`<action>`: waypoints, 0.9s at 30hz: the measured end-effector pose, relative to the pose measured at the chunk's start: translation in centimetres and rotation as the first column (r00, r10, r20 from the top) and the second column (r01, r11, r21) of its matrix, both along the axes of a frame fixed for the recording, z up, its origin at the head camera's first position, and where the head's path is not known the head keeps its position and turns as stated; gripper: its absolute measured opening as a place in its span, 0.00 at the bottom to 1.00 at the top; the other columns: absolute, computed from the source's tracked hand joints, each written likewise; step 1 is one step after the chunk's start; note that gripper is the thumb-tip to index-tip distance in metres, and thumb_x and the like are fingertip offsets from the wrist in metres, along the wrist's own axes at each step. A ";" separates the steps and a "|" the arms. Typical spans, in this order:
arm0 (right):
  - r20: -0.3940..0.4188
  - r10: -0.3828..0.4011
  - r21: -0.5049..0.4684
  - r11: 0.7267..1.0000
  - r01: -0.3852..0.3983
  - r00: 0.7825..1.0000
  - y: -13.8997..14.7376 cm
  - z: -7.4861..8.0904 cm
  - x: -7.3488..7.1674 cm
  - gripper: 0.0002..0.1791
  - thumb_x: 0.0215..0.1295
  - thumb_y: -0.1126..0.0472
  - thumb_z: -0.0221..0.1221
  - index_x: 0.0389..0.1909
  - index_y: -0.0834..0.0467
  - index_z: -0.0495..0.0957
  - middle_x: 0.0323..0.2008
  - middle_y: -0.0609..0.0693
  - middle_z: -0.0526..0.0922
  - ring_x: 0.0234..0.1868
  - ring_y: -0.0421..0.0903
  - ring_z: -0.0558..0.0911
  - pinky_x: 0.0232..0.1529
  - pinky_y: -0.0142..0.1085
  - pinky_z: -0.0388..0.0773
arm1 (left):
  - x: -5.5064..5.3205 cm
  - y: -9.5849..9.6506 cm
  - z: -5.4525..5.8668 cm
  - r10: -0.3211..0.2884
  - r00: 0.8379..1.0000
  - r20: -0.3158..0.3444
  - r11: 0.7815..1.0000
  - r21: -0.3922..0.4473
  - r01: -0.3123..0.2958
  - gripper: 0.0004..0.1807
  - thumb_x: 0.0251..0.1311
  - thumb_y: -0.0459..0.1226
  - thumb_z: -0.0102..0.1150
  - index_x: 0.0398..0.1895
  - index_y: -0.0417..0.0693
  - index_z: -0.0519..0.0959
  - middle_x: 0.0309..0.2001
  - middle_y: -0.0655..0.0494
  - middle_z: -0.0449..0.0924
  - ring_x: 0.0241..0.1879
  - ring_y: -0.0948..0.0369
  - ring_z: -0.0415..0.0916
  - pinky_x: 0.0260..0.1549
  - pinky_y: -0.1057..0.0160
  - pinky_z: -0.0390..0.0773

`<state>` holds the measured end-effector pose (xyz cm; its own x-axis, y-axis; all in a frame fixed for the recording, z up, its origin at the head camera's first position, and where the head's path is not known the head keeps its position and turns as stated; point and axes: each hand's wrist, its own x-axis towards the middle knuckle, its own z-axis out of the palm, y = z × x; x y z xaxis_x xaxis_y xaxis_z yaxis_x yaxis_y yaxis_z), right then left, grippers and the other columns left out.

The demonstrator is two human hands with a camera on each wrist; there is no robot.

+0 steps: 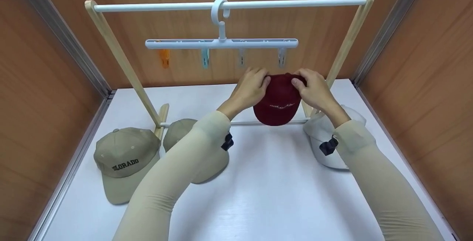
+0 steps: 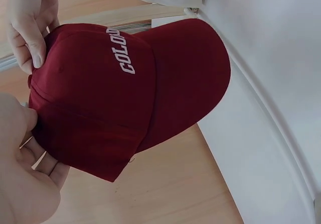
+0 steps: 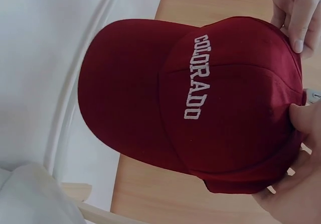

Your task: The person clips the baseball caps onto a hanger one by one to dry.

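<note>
A dark red baseball cap (image 1: 279,98) with white COLORADO lettering (image 3: 197,78) hangs brim down between both hands, above the table. My left hand (image 1: 251,88) pinches its upper left edge, thumb on the outside and fingers behind. On the opposite edge my right hand (image 1: 313,88) grips the fabric the same way. Just above the cap is a white hanger (image 1: 221,43) with small clips; a grey clip (image 1: 282,57) at its right end hangs nearest to the right hand. The fingers behind the cap are partly hidden.
The hanger hooks over a white rod (image 1: 295,3) on a wooden-legged rack (image 1: 122,60). A khaki cap (image 1: 127,156) and a second khaki cap (image 1: 212,165) lie at left on the white table (image 1: 273,182). A white cap (image 1: 317,133) sits under the right forearm. Wooden panels (image 1: 425,85) enclose the space.
</note>
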<state>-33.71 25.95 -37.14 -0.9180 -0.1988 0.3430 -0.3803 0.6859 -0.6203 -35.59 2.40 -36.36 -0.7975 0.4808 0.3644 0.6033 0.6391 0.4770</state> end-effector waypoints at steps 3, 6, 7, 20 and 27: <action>0.000 -0.001 0.010 1.000 0.001 1.000 0.0 0.1 -0.1 0.13 0.83 0.62 0.54 0.56 0.64 0.81 0.51 0.60 0.83 0.52 0.55 0.79 0.53 0.50 0.78 | 0.0 0.0 0.2 0.003 1.000 0.000 1.000 -0.005 -0.003 0.15 0.85 0.38 0.44 0.57 0.42 0.81 0.53 0.49 0.83 0.58 0.53 0.74 0.65 0.56 0.71; -0.003 0.001 0.004 1.000 -0.001 1.000 -0.1 0.3 -0.3 0.12 0.82 0.62 0.54 0.55 0.63 0.82 0.52 0.59 0.83 0.52 0.54 0.79 0.53 0.49 0.78 | -0.1 0.0 0.4 0.011 1.000 0.003 1.000 -0.008 -0.011 0.15 0.85 0.38 0.45 0.58 0.43 0.81 0.54 0.50 0.83 0.59 0.54 0.75 0.72 0.55 0.66; -0.004 0.002 0.000 1.000 -0.002 1.000 -0.1 0.4 -0.4 0.12 0.83 0.62 0.54 0.55 0.63 0.82 0.52 0.59 0.83 0.52 0.53 0.79 0.53 0.49 0.78 | -0.1 0.0 0.5 0.015 1.000 0.006 1.000 -0.007 -0.015 0.15 0.85 0.38 0.45 0.58 0.43 0.81 0.54 0.50 0.83 0.59 0.54 0.75 0.74 0.55 0.64; -0.045 0.014 -0.003 1.000 -0.015 0.999 0.6 0.0 -0.7 0.11 0.82 0.60 0.57 0.54 0.59 0.84 0.47 0.58 0.82 0.47 0.52 0.79 0.49 0.45 0.76 | 0.4 0.6 2.2 -0.035 0.986 -0.163 0.999 -0.038 0.029 0.11 0.81 0.35 0.51 0.56 0.43 0.81 0.54 0.50 0.82 0.54 0.56 0.78 0.57 0.63 0.78; -0.074 0.018 -0.010 1.000 -0.019 0.997 0.8 -0.2 -0.9 0.11 0.81 0.60 0.57 0.53 0.59 0.84 0.45 0.57 0.81 0.46 0.49 0.79 0.47 0.41 0.74 | 0.4 1.2 5.2 -0.136 0.833 -0.537 0.989 -0.119 0.085 0.12 0.82 0.35 0.47 0.53 0.42 0.81 0.47 0.50 0.82 0.45 0.53 0.74 0.48 0.61 0.75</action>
